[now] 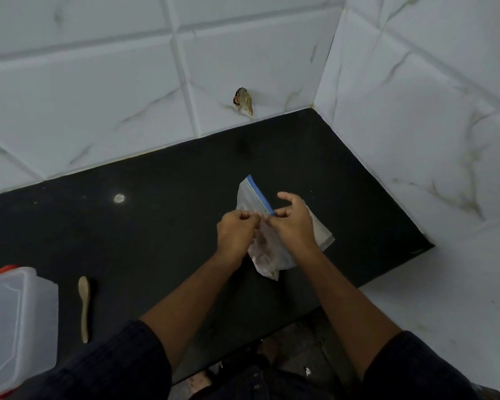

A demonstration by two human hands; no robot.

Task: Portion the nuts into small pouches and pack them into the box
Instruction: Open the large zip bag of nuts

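A clear zip pouch [250, 197] with a blue seal strip lies on the black counter [156, 215], over a small stack of similar pouches. My left hand [236, 235] pinches the pouch's top edge with curled fingers. My right hand [290, 223] pinches the same edge at the blue strip, with its other fingers spread. A thin plastic bag [264, 264] hangs below and between my hands; what it holds is blurred. A translucent plastic box [12, 321] with a red-edged lid stands at the lower left. Beside it lies a wooden spoon [84, 307].
White marble-look tiled walls [416, 125] close the counter at the back and right. A damaged hole [244, 101] shows in the back wall. A light spot [119, 198] marks the counter's left middle. The counter's front edge runs diagonally under my forearms.
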